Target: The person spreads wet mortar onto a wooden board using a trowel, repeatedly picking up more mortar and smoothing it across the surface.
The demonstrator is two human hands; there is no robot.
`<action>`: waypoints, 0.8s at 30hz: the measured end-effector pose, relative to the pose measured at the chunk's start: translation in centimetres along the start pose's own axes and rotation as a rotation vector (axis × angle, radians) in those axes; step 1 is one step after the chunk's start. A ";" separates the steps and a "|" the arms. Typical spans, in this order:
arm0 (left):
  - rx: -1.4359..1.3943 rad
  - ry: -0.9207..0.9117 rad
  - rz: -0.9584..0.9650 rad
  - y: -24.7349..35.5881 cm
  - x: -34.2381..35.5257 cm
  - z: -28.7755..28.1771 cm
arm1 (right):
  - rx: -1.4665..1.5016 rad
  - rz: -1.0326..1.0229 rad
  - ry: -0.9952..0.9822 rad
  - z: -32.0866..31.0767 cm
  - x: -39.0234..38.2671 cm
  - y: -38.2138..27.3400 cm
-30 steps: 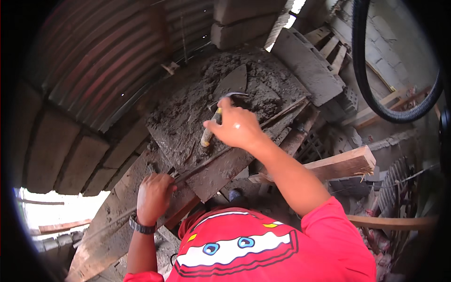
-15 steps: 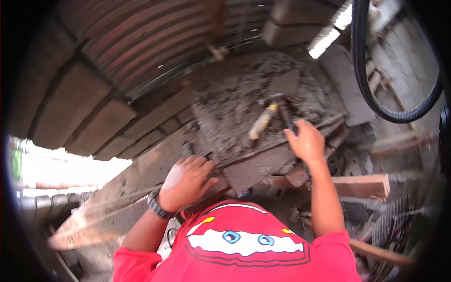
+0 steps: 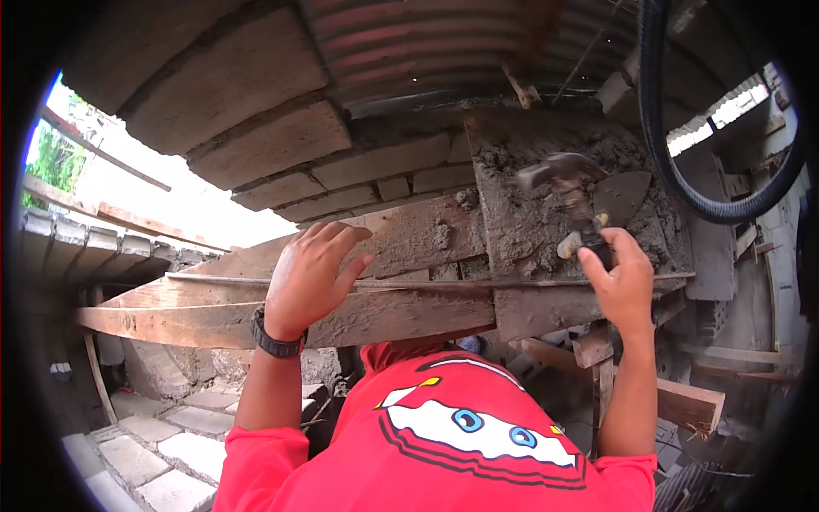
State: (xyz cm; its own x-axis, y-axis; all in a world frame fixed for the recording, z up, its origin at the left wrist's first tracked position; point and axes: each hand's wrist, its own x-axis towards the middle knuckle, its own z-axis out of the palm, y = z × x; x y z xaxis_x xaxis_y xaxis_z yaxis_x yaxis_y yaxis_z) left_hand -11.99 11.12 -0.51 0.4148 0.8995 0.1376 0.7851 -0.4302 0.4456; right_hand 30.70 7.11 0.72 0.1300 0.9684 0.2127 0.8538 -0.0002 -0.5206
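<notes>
Behind a long plank (image 3: pixel 401 317), mortar (image 3: pixel 516 230) is noted. Over it a hammer (image 3: pixel 578 203) (head blurred) is gripped by the nearer right hand (image 3: pixel 625 275), shaft angled forward-left; the left hand (image 3: pixel 309 271) is held well apart, loosely spread, seemingly empty.

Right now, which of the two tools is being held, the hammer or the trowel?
The hammer, its dark grip in the right hand; the flat-bladed trowel lies on the mortar instead.
</notes>
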 end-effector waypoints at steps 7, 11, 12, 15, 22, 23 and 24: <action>0.012 0.318 -0.229 -1.9 -3.4 -4.2 | 0.035 -0.436 -0.322 6.3 3.2 -8.6; 0.016 0.443 -0.283 -2.7 -6.7 -5.4 | 0.013 -0.790 -0.428 12.6 6.3 -11.9; 0.029 0.450 -0.312 -2.9 -7.6 -5.5 | 0.013 -0.803 -0.430 14.2 6.9 -12.9; 0.004 0.456 -0.342 -3.7 -10.2 -5.6 | -0.014 -0.979 -0.486 18.5 7.8 -15.9; -0.010 0.418 -0.407 -5.0 -11.5 -5.8 | 0.042 -1.036 -0.607 25.0 7.8 -17.9; -0.027 0.407 -0.373 -5.1 -11.0 -6.1 | 0.049 -0.986 -0.619 25.0 7.8 -17.7; -0.010 0.363 -0.398 -5.4 -10.3 -6.1 | 0.039 -0.965 -0.608 24.5 7.9 -17.5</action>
State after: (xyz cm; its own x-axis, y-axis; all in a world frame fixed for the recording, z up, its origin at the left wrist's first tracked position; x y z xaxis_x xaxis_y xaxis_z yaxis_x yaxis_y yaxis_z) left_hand -23.32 4.65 1.01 -0.1013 0.9623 0.2526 0.8438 -0.0514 0.5342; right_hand 4.38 20.85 -8.76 -0.8470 0.5205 0.1081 0.4472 0.8076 -0.3845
